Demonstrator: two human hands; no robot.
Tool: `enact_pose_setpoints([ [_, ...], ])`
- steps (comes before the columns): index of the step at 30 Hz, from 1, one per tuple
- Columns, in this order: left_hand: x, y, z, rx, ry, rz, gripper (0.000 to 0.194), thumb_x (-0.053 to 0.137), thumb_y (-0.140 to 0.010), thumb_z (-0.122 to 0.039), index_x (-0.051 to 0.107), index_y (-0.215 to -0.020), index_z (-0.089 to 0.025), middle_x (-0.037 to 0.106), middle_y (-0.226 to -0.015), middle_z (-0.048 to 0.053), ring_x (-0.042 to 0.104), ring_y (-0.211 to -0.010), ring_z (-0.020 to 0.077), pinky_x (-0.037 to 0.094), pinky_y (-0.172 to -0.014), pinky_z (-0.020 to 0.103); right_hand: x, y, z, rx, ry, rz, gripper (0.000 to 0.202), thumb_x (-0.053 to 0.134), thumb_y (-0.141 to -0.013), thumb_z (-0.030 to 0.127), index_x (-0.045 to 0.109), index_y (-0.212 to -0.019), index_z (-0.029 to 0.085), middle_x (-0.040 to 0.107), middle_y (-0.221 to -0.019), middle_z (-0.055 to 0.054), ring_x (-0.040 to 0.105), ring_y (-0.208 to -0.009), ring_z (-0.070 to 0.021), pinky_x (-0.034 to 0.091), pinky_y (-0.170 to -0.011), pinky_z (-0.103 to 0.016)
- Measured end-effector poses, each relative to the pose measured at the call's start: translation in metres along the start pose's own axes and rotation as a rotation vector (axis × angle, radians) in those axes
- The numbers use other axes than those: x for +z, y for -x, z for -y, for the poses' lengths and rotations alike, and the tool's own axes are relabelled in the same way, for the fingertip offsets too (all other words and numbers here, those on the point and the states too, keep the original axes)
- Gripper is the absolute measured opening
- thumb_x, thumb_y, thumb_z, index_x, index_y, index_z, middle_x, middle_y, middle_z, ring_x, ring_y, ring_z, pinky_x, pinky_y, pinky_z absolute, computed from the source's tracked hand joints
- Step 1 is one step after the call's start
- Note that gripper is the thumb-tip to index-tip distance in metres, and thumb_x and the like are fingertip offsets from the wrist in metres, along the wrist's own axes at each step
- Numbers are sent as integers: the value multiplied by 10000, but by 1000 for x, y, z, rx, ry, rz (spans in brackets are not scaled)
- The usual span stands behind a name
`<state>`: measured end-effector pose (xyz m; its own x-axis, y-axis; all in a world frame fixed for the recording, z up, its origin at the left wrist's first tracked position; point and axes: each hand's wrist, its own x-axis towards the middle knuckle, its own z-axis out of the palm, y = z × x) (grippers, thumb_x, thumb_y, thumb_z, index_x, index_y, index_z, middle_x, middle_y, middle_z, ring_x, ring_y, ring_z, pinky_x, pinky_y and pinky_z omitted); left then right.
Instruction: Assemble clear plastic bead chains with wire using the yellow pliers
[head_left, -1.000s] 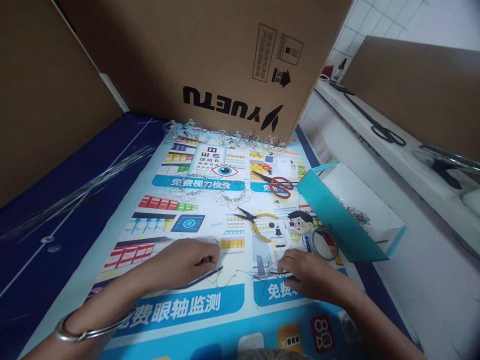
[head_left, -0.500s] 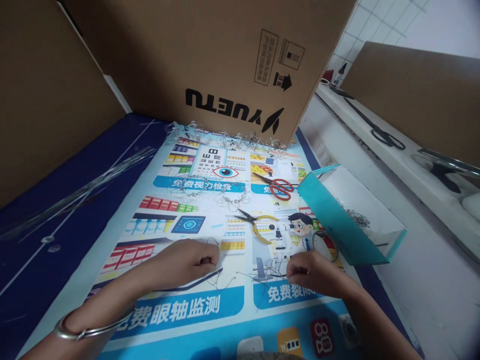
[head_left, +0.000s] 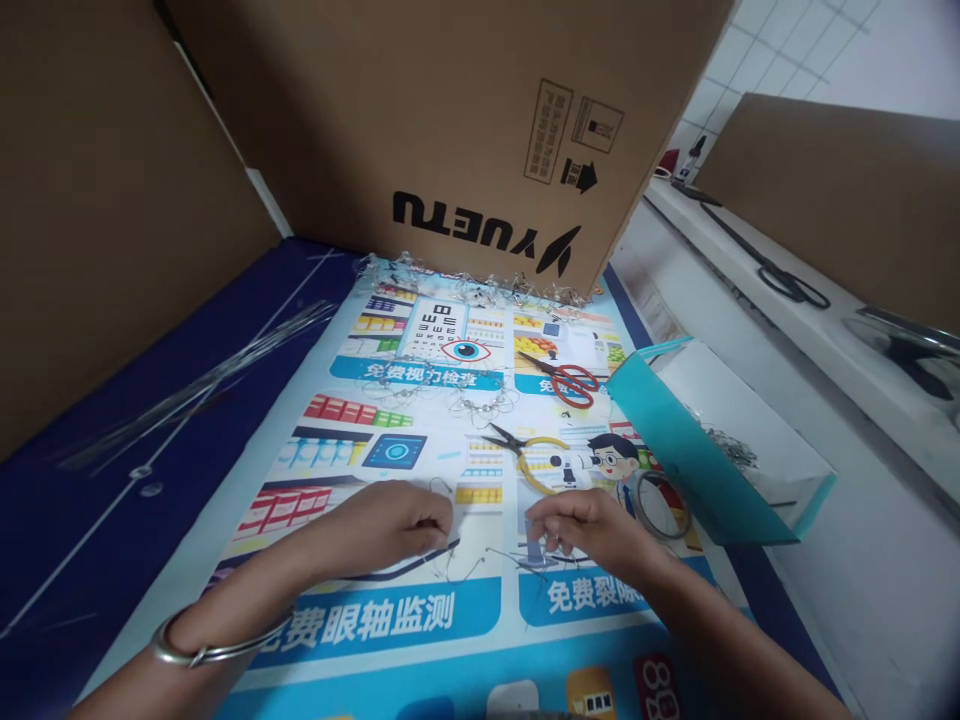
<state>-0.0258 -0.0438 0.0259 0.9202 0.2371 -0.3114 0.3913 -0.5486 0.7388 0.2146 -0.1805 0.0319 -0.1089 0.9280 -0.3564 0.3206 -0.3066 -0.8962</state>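
Note:
My left hand (head_left: 412,520) is closed in a pinch, with a thin bent wire (head_left: 441,487) looping out above its fingers. More fine wire shows just under those fingertips. Level with it, my right hand (head_left: 574,522) has its thumb and fingers curled together above several short loose wires (head_left: 529,565); whatever they pinch is too small to make out. Beyond the hands lie yellow-handled pliers (head_left: 541,462), jaws pointing left. Red-handled scissors (head_left: 571,385) rest farther back. Chains of twisted wire with clear beads (head_left: 484,405) lie left of the scissors.
An open turquoise box (head_left: 697,470) holding small metal pieces stands at right, with a wire coil (head_left: 662,505) beside it. Long wires (head_left: 217,385) lie on the left. A cardboard box (head_left: 450,120) walls off the back, with beaded wire pieces (head_left: 487,290) along its foot.
My right hand has moved left toward my left hand, off the spot by the loose wires' right end. My left hand keeps its pinch. The whole view has shifted slightly.

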Motion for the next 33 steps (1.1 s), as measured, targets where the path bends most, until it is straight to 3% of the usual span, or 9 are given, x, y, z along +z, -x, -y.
enact_pose_setpoints([
  [5, -1, 1, -1, 36, -5, -30, 210, 399, -818, -264, 581, -738, -199, 601, -725, -11, 517, -665, 130, 287, -587, 213, 18, -15, 14, -55, 199, -49, 296, 432, -836, 285, 551, -1095, 209, 654, -915, -24, 593, -706, -117, 471, -639, -239],
  [10, 0, 3, -1, 31, 41, -38, 184, 421, -802, -253, 595, -771, -204, 619, -757, -11, 523, -685, 134, 299, -597, 212, 32, -32, 22, -208, 426, -100, 286, 423, -835, 242, 584, -1070, 231, 629, -1042, -22, 564, -957, -166, 421, -848, -295],
  [14, -1, 5, 0, 33, 72, -37, 153, 446, -772, -231, 596, -779, -200, 610, -757, -6, 514, -667, 131, 300, -579, 212, 36, -44, 16, -227, 390, -67, 328, 424, -822, 212, 540, -1128, 239, 604, -1085, -22, 565, -949, -162, 440, -818, -290],
  [22, -24, 23, 22, -54, 109, 26, 154, 442, -770, -229, 590, -780, -188, 586, -691, -8, 509, -612, 120, 308, -560, 202, 29, -46, 6, -233, 501, -200, 290, 409, -824, 195, 565, -1066, 231, 591, -1070, -29, 528, -983, -154, 405, -860, -286],
  [27, -31, 26, 36, -89, 5, -105, 198, 431, -798, -261, 608, -758, -182, 608, -746, 5, 527, -672, 136, 328, -605, 205, 25, -39, 17, -199, 719, -110, 363, 445, -815, 234, 514, -1171, 228, 529, -1143, -65, 472, -1058, -202, 375, -901, -326],
  [33, -26, 19, 34, -80, -27, -214, 171, 465, -793, -265, 618, -808, -188, 613, -838, 13, 538, -753, 142, 343, -642, 201, 28, -40, 22, -141, 870, -16, 404, 511, -795, 294, 482, -1195, 252, 482, -1150, -69, 483, -1029, -216, 388, -887, -336],
])
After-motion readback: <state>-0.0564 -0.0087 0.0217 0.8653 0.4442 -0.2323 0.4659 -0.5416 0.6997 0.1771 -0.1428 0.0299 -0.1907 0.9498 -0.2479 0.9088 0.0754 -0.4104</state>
